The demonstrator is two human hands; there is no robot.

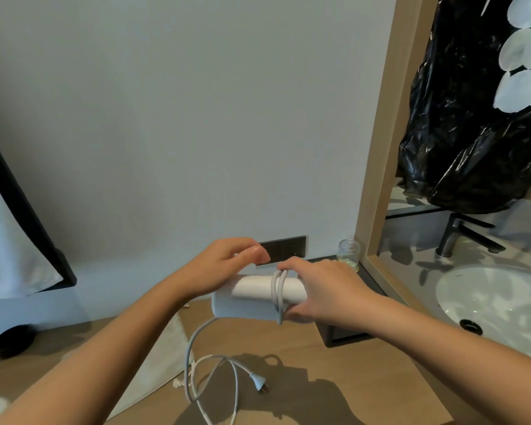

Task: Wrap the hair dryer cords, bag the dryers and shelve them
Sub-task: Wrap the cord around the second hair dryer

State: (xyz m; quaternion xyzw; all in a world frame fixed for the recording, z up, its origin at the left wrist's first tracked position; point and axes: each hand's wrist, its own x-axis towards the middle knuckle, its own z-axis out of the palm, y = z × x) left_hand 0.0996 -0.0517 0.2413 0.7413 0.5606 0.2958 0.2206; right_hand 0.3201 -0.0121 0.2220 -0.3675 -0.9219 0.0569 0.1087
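Note:
A white hair dryer is held above the wooden floor, its handle folded along the body. Two turns of its grey-white cord circle the handle. My right hand grips the dryer's right end and holds the turns in place. My left hand is at the dryer's left end with fingers curled over the top. The rest of the cord hangs down in loops to the floor, ending in the plug. A cream drawstring bag lies on the floor under my left forearm.
A dark socket plate sits on the wall behind my hands. A small glass jar stands on the dark counter edge. To the right are a sink, a black tap, a mirror and a black plastic bag.

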